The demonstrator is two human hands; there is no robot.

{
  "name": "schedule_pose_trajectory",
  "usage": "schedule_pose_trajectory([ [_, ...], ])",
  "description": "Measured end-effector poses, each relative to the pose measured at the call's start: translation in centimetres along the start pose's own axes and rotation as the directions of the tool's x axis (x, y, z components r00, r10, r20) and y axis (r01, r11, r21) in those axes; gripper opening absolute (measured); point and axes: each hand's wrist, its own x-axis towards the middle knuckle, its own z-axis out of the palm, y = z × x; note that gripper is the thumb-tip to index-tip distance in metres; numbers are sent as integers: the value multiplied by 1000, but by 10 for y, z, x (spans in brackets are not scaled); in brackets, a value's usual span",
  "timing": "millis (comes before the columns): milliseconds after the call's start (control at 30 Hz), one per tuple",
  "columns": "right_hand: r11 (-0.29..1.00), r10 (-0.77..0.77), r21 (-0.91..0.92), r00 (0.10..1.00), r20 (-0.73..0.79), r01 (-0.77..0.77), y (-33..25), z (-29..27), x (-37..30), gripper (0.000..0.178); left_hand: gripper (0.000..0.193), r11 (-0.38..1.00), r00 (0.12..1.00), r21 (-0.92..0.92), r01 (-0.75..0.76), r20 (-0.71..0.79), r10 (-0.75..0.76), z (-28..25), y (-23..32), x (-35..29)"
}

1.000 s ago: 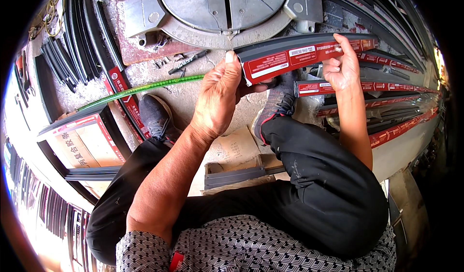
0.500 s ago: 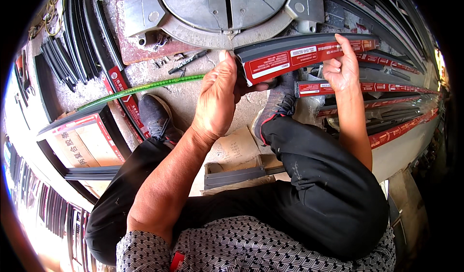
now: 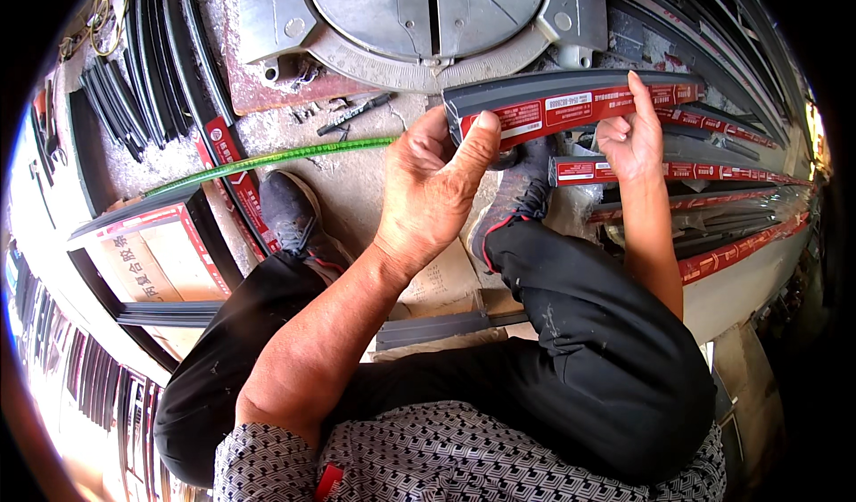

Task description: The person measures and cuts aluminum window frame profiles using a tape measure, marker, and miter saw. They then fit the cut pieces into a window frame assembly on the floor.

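A dark grey frame profile [image 3: 571, 81] with red printed film along its near side is held up, slanting slightly upward to the right. My left hand [image 3: 437, 176] grips its left end, the thumb pressed on the red film and the fingers behind. Farther along, my right hand [image 3: 635, 136] holds the profile near its right end, index finger raised against the red side and the other fingers curled. Just beyond the profile stands the metal mitre saw base [image 3: 383, 20] with its slotted round table. A green measuring tape [image 3: 285, 156] stretches leftward from behind my left wrist.
More red-filmed profiles [image 3: 660, 171] lie stacked at the right. Dark strips [image 3: 156, 56] lie at the far left, above a rectangular frame [image 3: 156, 257] round cardboard. Short offcuts [image 3: 357, 114] are scattered before the saw. A grey profile piece [image 3: 432, 328] lies between my legs.
My left hand has moved right and turned, its thumb now lying over the film instead of pointing up at the profile's end. My right hand keeps its hold.
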Motion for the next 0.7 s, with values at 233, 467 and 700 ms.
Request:
schedule_pose_trajectory([
  [233,996,-83,41,991,106,79,7,0,3,15,41,997,997,75,-5,75,-1,-9,4,4],
  [467,981,-187,93,961,203,171,8,10,2,16,34,994,993,31,-102,69,100,-29,21,18],
  [700,951,-298,158,928,225,267,-25,15,14,16,20,994,995,-58,-97,11,98,-107,53,36],
])
